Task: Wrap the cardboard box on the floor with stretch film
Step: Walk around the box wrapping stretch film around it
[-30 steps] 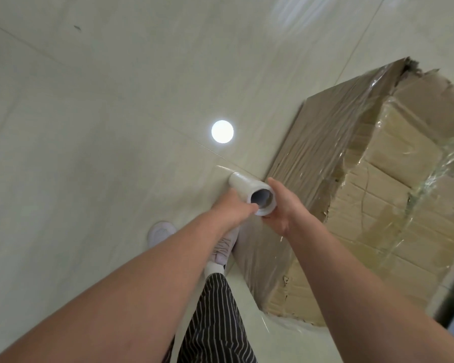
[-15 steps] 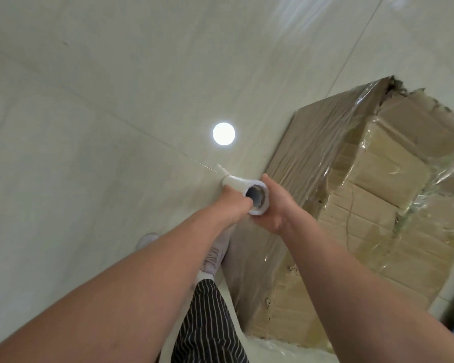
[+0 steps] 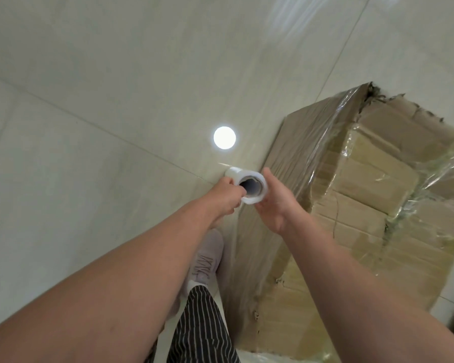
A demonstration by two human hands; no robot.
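Observation:
A large cardboard box (image 3: 372,205) stands on the tiled floor at the right, its torn top showing smaller cartons inside. Clear stretch film covers its near side and part of the top. Just left of the box I hold a white roll of stretch film (image 3: 249,186) end-on, its hollow core facing me. My left hand (image 3: 224,196) grips the roll from the left, fingers at the core's rim. My right hand (image 3: 274,203) cups the roll's right side with the fingers curled round it. A sheet of film runs from the roll down along the box's near side.
Pale tiled floor (image 3: 89,127) spreads left and beyond, with a bright round light reflection (image 3: 224,137). My white shoe (image 3: 207,258) and striped trouser leg (image 3: 202,328) are close to the box's near left corner. A dark edge shows at the far lower right.
My hands and the roll have shifted slightly along the box, and the view has swung so the box sits lower right. My right hand has loosened and opened wider around the roll.

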